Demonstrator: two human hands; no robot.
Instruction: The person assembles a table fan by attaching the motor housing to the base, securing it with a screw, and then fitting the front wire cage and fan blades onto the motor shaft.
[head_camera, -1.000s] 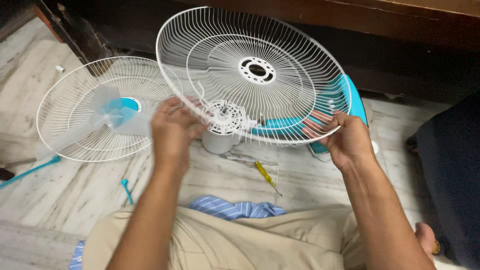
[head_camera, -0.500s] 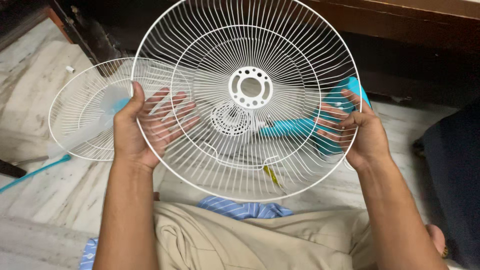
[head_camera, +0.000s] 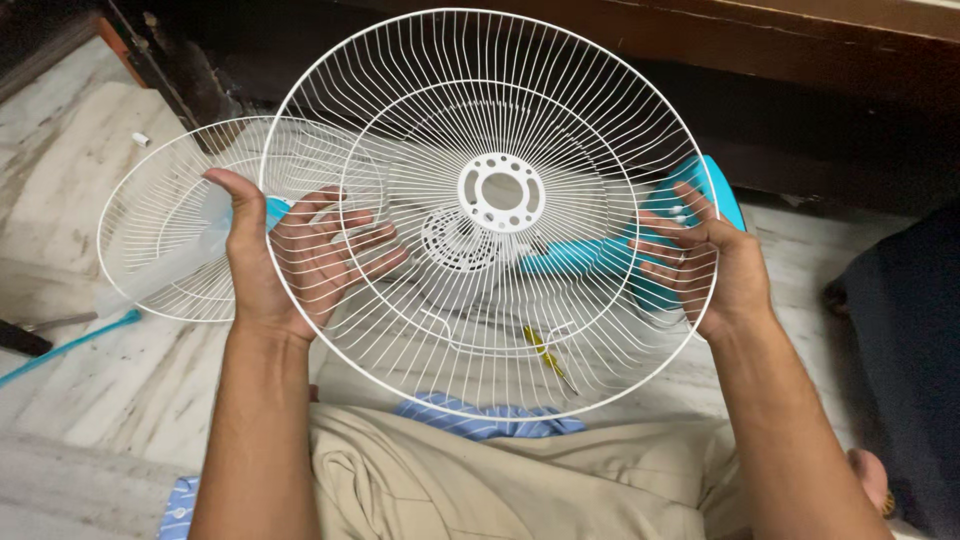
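Beige trousers (head_camera: 480, 480) and a blue striped cloth (head_camera: 470, 418) are seen nearest the camera. A white wire fan guard (head_camera: 490, 215) is held up above the lap, tilted toward the viewer. Its left rim is gripped by the left hand (head_camera: 275, 260), thumb over the front, fingers spread flat behind the wires. Its right rim is clasped by the right hand (head_camera: 715, 265), fingers curled behind. A yellow screwdriver (head_camera: 545, 355) is seen through the wires on the marble floor (head_camera: 90, 400), with a white motor housing (head_camera: 455, 240) and turquoise fan body (head_camera: 590, 255) beyond. A second guard with translucent blade (head_camera: 170, 225) is laid farther left.
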